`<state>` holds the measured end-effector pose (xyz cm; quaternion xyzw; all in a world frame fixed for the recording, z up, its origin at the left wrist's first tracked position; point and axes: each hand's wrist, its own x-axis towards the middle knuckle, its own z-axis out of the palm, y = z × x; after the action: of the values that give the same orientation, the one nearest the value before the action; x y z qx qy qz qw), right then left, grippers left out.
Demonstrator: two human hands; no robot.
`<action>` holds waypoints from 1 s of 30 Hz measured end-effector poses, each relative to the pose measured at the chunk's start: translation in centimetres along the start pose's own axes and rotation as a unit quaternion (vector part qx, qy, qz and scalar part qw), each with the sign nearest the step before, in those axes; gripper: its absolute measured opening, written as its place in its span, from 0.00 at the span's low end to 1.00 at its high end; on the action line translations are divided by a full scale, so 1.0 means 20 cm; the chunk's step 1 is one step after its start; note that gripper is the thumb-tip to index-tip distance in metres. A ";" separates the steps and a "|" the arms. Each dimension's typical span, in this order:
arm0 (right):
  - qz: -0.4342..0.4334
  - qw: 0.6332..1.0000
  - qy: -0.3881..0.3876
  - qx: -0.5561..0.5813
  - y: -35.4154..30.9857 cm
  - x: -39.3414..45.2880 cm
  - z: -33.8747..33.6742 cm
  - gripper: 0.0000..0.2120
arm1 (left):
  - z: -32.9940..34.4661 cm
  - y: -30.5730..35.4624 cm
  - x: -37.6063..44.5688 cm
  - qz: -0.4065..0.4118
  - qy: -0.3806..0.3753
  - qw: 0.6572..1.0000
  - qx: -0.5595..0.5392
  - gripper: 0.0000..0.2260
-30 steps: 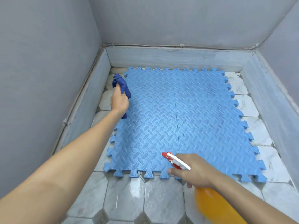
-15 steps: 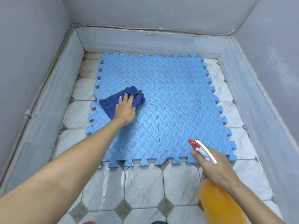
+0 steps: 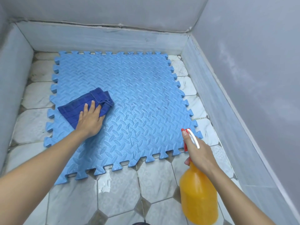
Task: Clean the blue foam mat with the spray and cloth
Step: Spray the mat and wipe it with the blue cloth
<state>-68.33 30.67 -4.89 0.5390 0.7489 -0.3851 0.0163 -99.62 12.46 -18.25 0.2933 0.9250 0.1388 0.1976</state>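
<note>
The blue foam mat point(image 3: 146, 98), made of interlocking tiles with a raised tread pattern, lies flat on the tiled floor. A dark blue cloth point(image 3: 90, 103) is spread on the mat's left part, and my left hand point(image 3: 90, 120) presses down on it with fingers over the folded edge. Off the mat's near right corner, my right hand point(image 3: 199, 153) grips the neck of an orange spray bottle point(image 3: 198, 197). Its white and red nozzle points toward the mat. Faint dark smudges show on the mat's right half.
White marble floor tiles point(image 3: 120, 192) with grey diamond insets surround the mat, with a wet patch in front of its near edge. A low grey skirting point(image 3: 103, 39) and grey walls close in the floor at the back, left and right.
My left hand brought the cloth from the mat's far left edge down flat onto its left part. The spray bottle shifted right and is held off the near right corner.
</note>
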 end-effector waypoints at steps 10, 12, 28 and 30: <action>-0.072 0.996 0.015 0.040 -0.26 0.07 -0.01 0.31 | 0.02 -0.01 -0.07 0.028 0.027 0.999 0.036 0.24; -0.099 0.994 0.016 0.042 -0.31 0.10 0.01 0.31 | 0.03 0.00 -0.09 0.035 0.028 0.998 0.034 0.24; -0.170 0.982 -0.083 0.029 -0.74 0.25 0.21 0.31 | -0.10 -0.15 -0.25 0.031 -0.090 0.989 0.115 0.24; -0.205 0.974 -0.101 0.006 -0.81 0.25 0.24 0.30 | -0.12 -0.17 -0.27 0.030 -0.097 0.988 0.116 0.24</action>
<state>-85.56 29.91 -1.46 0.3325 0.8355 -0.4373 0.0097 -98.34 6.18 -15.99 0.3538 0.9023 0.0074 0.2463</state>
